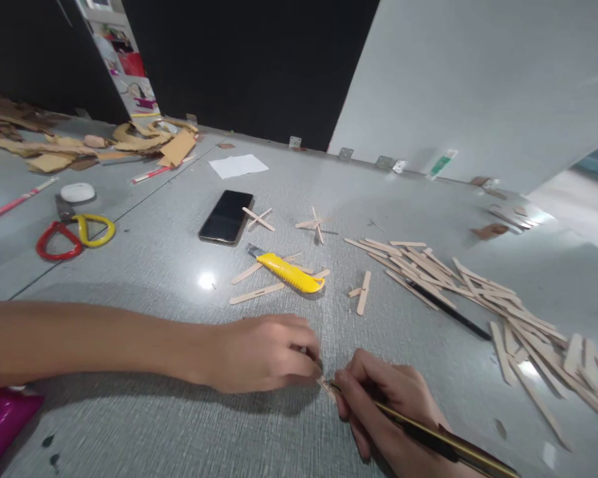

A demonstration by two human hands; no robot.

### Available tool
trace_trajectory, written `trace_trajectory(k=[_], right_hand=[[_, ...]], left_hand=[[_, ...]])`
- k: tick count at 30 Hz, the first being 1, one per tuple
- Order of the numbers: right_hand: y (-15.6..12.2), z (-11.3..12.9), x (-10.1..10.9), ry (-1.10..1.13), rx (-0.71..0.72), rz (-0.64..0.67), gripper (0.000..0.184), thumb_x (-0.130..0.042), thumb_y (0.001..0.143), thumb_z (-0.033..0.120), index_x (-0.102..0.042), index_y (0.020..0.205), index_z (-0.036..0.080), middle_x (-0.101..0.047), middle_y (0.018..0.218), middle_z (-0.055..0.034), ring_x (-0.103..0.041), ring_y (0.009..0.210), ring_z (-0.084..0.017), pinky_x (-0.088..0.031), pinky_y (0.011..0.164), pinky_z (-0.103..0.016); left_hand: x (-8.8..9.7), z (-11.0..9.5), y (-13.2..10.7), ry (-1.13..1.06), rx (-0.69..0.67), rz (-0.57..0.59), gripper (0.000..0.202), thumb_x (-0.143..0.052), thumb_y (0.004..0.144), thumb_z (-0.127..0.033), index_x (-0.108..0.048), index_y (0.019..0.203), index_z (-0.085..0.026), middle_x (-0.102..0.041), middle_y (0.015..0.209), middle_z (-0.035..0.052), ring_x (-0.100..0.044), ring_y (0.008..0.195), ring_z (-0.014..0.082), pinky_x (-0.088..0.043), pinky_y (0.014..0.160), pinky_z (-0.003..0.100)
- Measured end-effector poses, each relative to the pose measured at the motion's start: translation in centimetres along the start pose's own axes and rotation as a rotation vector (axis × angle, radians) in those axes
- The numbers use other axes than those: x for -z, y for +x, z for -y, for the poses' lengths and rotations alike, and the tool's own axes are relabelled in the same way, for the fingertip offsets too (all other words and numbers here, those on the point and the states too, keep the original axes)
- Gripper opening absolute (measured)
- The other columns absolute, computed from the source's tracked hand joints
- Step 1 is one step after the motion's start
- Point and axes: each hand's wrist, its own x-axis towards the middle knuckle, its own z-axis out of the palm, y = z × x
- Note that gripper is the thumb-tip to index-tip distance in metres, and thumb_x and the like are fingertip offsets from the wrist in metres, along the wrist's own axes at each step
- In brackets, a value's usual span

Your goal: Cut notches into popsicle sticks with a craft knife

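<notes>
My left hand (264, 352) rests on the grey table (144, 265), fingers curled and pinched on the end of a small wooden stick piece (325, 385). My right hand (386, 408) is closed around a black and gold pencil (443, 443), its tip touching that same piece. Just beyond my hands lies a yellow utility knife (289, 272) on a few loose wooden sticks (256, 293). A short crossed pair of sticks (362, 292) lies to its right.
A large heap of wooden sticks (478, 292) with a black pen (451, 311) spreads at the right. A black phone (226, 216), red and yellow scissors (74, 232), a white paper (238, 165) and cardboard scraps (80, 143) lie further back. A magenta object (0, 421) sits at the near left.
</notes>
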Motion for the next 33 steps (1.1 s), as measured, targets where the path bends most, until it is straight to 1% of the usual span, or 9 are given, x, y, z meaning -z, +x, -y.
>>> trace_trajectory(k=[3, 7, 11, 14, 19, 24, 27, 30, 33], right_hand=[[0.0, 0.0, -0.1, 0.013, 0.004, 0.008, 0.050, -0.047, 0.112, 0.057, -0.058, 0.074, 0.026, -0.057, 0.045, 0.0058, -0.050, 0.041, -0.011, -0.039, 0.048, -0.024], [-0.1, 0.3, 0.0, 0.012, -0.043, -0.004, 0.049, -0.050, 0.111, 0.057, -0.059, 0.074, 0.025, -0.059, 0.046, 0.0050, -0.051, 0.043, -0.011, -0.039, 0.049, -0.024], [0.0, 0.6, 0.0, 0.012, -0.049, 0.003, 0.052, -0.048, 0.111, 0.060, -0.059, 0.074, 0.025, -0.060, 0.047, 0.0044, -0.052, 0.043, -0.011, -0.039, 0.050, -0.025], [-0.1, 0.6, 0.0, 0.002, -0.060, -0.010, 0.050, -0.049, 0.111, 0.057, -0.059, 0.073, 0.025, -0.058, 0.046, 0.0049, -0.051, 0.043, -0.011, -0.040, 0.051, -0.026], [0.1, 0.2, 0.1, 0.020, -0.047, 0.027, 0.050, -0.048, 0.112, 0.057, -0.058, 0.076, 0.025, -0.056, 0.047, 0.0061, -0.052, 0.044, -0.011, -0.041, 0.051, -0.025], [0.0, 0.0, -0.1, 0.009, -0.029, 0.016, 0.048, -0.048, 0.113, 0.054, -0.058, 0.076, 0.025, -0.055, 0.047, 0.0070, -0.051, 0.044, -0.011, -0.039, 0.050, -0.025], [0.0, 0.1, -0.2, -0.049, 0.046, -0.020, 0.047, -0.049, 0.113, 0.050, -0.049, 0.072, 0.026, -0.044, 0.051, 0.0092, -0.040, 0.045, -0.010, -0.032, 0.046, -0.025], [0.1, 0.2, -0.2, -0.187, 0.205, -0.086, 0.045, -0.052, 0.112, 0.043, -0.040, 0.072, 0.026, -0.035, 0.060, 0.0094, -0.031, 0.051, -0.011, -0.026, 0.047, -0.027], [0.2, 0.2, 0.0, -0.270, 0.279, -0.078, 0.042, -0.053, 0.112, 0.038, -0.039, 0.074, 0.027, -0.038, 0.062, 0.0091, -0.033, 0.053, -0.011, -0.030, 0.048, -0.027]], left_hand=[[-0.2, 0.5, 0.1, -0.077, 0.056, -0.010, 0.019, -0.062, 0.108, -0.017, -0.079, 0.104, -0.011, -0.074, 0.101, 0.0096, -0.068, 0.094, 0.0198, -0.057, 0.093, 0.030], [-0.3, 0.9, 0.4, -0.171, 0.120, -0.013, 0.012, -0.069, 0.105, -0.017, -0.080, 0.103, -0.015, -0.072, 0.097, 0.0051, -0.069, 0.091, 0.0167, -0.057, 0.091, 0.027], [-0.3, 1.1, 0.4, -0.249, 0.153, -0.008, 0.009, -0.073, 0.101, -0.014, -0.081, 0.103, -0.015, -0.072, 0.098, 0.0046, -0.068, 0.089, 0.0161, -0.057, 0.088, 0.027], [-0.4, 1.1, 0.4, -0.295, 0.173, -0.009, 0.009, -0.073, 0.100, -0.012, -0.082, 0.102, -0.015, -0.071, 0.097, 0.0045, -0.068, 0.088, 0.0157, -0.056, 0.088, 0.027], [-0.5, 1.1, 0.4, -0.351, 0.211, -0.013, 0.011, -0.072, 0.100, -0.010, -0.082, 0.101, -0.016, -0.071, 0.096, 0.0041, -0.067, 0.087, 0.0153, -0.055, 0.087, 0.027], [-0.4, 1.0, 0.5, -0.391, 0.247, -0.002, 0.011, -0.071, 0.101, -0.012, -0.081, 0.099, -0.018, -0.071, 0.095, 0.0036, -0.067, 0.085, 0.0148, -0.055, 0.085, 0.027], [-0.3, 1.0, 0.6, -0.402, 0.261, 0.008, 0.012, -0.070, 0.101, -0.012, -0.080, 0.098, -0.018, -0.071, 0.096, 0.0034, -0.067, 0.085, 0.0149, -0.054, 0.085, 0.027], [-0.2, 1.1, 0.8, -0.403, 0.258, 0.030, 0.012, -0.070, 0.101, -0.010, -0.079, 0.098, -0.018, -0.071, 0.095, 0.0033, -0.068, 0.087, 0.0156, -0.053, 0.085, 0.028], [0.1, 1.3, 1.0, -0.397, 0.247, 0.070, 0.008, -0.073, 0.101, -0.013, -0.077, 0.098, -0.018, -0.071, 0.094, 0.0016, -0.069, 0.085, 0.0147, -0.051, 0.088, 0.030]])
